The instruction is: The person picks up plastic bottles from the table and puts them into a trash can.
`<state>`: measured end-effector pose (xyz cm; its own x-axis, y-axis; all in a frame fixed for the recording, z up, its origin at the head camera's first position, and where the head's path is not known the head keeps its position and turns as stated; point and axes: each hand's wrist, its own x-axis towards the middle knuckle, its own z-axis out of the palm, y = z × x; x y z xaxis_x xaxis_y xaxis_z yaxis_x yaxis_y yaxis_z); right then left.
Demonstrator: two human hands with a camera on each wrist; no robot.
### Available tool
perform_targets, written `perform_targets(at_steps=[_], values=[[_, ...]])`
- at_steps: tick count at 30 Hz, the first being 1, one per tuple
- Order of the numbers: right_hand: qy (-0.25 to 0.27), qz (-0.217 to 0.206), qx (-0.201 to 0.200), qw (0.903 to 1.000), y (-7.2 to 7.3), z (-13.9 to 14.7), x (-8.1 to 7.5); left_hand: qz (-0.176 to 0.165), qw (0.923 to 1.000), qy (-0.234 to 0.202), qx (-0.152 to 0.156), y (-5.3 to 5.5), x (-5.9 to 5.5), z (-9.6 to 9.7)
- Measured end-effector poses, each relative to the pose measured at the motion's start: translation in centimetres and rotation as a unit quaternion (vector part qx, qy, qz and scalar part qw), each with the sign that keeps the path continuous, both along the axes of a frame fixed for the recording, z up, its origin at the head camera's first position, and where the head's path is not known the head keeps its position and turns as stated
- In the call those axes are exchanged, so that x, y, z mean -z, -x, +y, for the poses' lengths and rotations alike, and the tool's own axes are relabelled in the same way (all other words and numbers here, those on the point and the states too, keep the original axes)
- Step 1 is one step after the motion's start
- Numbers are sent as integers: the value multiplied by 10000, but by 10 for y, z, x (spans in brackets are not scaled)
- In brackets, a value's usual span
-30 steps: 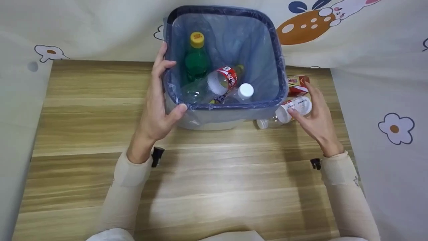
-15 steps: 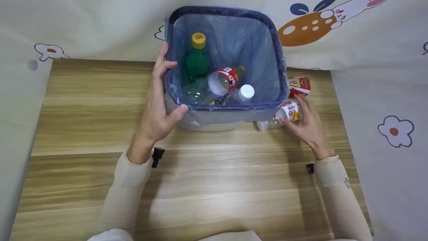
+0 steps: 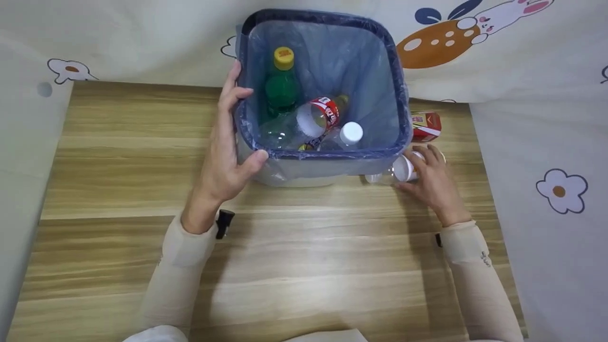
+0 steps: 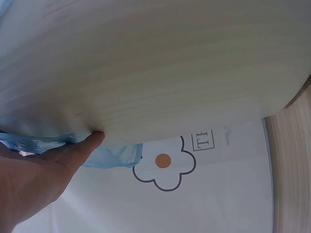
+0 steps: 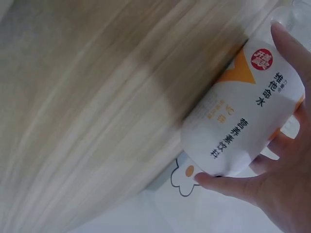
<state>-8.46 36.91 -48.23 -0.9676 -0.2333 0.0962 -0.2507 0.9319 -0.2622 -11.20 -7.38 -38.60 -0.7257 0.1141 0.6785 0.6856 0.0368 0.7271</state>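
Note:
A bin (image 3: 294,168) with a dark rim and a clear bluish plastic liner stands at the back of the table. My left hand (image 3: 221,147) grips its left side, thumb at the near corner of the rim and fingertips over the left edge. To the bin's right, a clear plastic bottle (image 3: 403,168) with a white and orange label lies on its side. My right hand (image 3: 430,183) holds it, thumb on the near side and fingers over the far side. In the right wrist view the bottle's label (image 5: 243,107) shows between thumb and fingers.
Inside the bin are a green bottle with a yellow cap (image 3: 282,85), a clear bottle with a red label (image 3: 325,111) and a white-capped bottle (image 3: 351,134). A red carton (image 3: 426,126) lies behind my right hand. A patterned cloth (image 3: 532,133) surrounds the wooden table (image 3: 304,247).
My right hand has moved left and down onto the lying bottle, and its fingers have closed around it. The bottle has turned a little under the hand. My left hand stays on the bin.

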Motion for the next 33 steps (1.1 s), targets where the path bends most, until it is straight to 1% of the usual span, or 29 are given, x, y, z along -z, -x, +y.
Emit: perform_targets(at_steps=[3,6,11,15,18,21,25,29,33], values=[[19,42,-4,10000,-1,-1,2,-9,10000,-34,40,-1,0,0],[-13,-1,46,10000,-1,-3,3,-8,10000,-41,44,-1,0,-1],[-55,-11,125,9999,-2,-4,3,50,10000,-16,40,0,1,-1],[-170,78,132,9997,-3,-2,-1,112,9999,23,-4,1,1,0],[-327,172,188,9991,-4,0,-7,203,9998,46,-57,2,1,1],[-483,225,348,9980,-4,3,-19,274,9996,28,-85,3,0,2],[-557,322,605,9961,-2,4,-46,261,9996,2,-88,3,1,2],[-629,459,774,9940,1,3,-74,208,9997,-23,-87,2,1,2],[-690,445,845,9930,2,-1,-93,161,9998,-21,-100,1,2,1]])
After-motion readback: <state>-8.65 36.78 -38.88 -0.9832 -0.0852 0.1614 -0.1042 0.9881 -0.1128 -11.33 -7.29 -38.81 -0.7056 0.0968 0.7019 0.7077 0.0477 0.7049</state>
